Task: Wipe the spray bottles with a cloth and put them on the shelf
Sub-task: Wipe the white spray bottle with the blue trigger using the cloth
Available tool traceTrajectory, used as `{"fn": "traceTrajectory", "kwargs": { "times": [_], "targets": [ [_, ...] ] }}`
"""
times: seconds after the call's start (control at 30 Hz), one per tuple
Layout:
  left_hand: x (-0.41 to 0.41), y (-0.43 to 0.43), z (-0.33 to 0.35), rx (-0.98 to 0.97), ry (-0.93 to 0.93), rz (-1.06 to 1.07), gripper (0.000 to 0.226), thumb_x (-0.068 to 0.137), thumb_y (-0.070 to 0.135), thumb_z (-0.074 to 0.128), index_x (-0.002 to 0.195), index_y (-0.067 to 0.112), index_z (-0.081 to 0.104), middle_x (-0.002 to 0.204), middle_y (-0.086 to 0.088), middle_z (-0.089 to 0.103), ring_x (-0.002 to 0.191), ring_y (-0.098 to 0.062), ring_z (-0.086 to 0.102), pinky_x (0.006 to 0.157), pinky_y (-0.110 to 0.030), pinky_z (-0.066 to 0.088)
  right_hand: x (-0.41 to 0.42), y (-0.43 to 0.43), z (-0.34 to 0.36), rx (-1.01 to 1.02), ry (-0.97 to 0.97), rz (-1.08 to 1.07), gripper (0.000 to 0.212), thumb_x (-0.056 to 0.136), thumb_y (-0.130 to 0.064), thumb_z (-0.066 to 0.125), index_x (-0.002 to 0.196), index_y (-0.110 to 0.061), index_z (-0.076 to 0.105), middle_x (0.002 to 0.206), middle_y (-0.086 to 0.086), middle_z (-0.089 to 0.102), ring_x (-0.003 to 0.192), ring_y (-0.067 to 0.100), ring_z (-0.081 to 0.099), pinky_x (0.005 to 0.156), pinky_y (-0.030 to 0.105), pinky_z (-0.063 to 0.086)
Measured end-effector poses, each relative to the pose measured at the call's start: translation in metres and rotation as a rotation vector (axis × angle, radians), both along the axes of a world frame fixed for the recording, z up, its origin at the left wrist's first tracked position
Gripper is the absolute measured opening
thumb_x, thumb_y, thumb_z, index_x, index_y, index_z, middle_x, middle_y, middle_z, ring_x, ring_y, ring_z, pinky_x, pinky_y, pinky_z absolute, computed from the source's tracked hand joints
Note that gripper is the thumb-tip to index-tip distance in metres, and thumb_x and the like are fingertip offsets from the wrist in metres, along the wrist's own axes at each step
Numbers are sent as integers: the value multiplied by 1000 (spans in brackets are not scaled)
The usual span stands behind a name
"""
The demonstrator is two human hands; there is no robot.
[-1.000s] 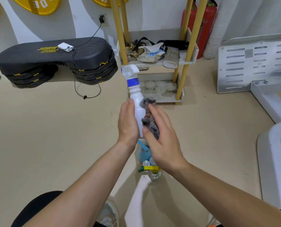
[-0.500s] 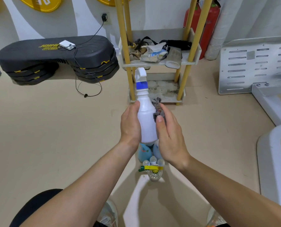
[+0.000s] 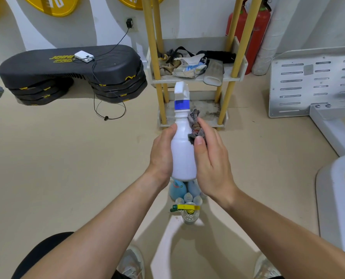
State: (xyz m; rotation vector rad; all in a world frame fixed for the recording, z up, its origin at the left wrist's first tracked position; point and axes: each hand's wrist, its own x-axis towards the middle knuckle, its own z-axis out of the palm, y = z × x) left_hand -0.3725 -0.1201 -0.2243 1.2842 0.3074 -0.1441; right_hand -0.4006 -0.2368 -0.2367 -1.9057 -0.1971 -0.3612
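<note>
A white spray bottle [image 3: 182, 150] with a blue collar and white trigger head is held upright above the floor. My left hand [image 3: 161, 153] grips its left side. My right hand [image 3: 211, 158] holds a grey rag [image 3: 195, 126] against the bottle's right shoulder, thumb on the front. Below the bottle, several more spray bottles stand on the floor: a light blue one [image 3: 176, 189] and a clear one with a yellow and green nozzle [image 3: 188, 213]. The low shelf unit [image 3: 231, 77] with yellow posts stands just behind.
The shelf's upper tier holds rags, a packet and straps; its dirty lower tier [image 3: 205, 111] shows bare. A stack of black step platforms [image 3: 73, 71] with a cable lies left. Red fire extinguishers [image 3: 257, 31] stand behind, and a white machine base [image 3: 312, 81] is to the right.
The bottle has turned upright and risen slightly toward the shelf. My right hand has slid the rag up from the bottle's body to its shoulder.
</note>
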Motion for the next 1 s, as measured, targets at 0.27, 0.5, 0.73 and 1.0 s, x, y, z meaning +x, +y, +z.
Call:
{"fn": "traceTrajectory", "kwargs": {
  "times": [0.27,0.5,0.73,1.0],
  "targets": [
    [0,3,-1,-244,-35,-27,70,87,53,60,131,-3,57,123,-26,65,106,-29,66,90,-36,57,-19,15,-10,-249,-215,25,51,102,-26,41,150,-11,45,154,17,38,144,18,36,118,26,30],
    [1,0,-6,-332,-18,-126,45,95,46,57,124,12,63,105,-10,71,94,-21,70,80,-31,57,-3,6,6,-108,-149,32,51,100,-27,43,147,-11,48,148,11,45,135,6,43,110,13,32],
    [10,11,-14,-252,-29,-67,77,61,60,85,119,11,69,112,-18,66,99,-34,62,92,-44,47,-9,7,-2,-54,-69,-7,48,106,-29,39,150,-13,40,141,0,45,127,-12,39,104,7,31],
    [0,5,-10,-127,48,-37,36,101,34,52,113,8,72,107,-13,75,97,-25,72,80,-34,57,-3,1,-2,-474,-269,2,48,102,-30,39,146,-14,50,143,13,51,125,37,47,110,49,38]
  ]
}}
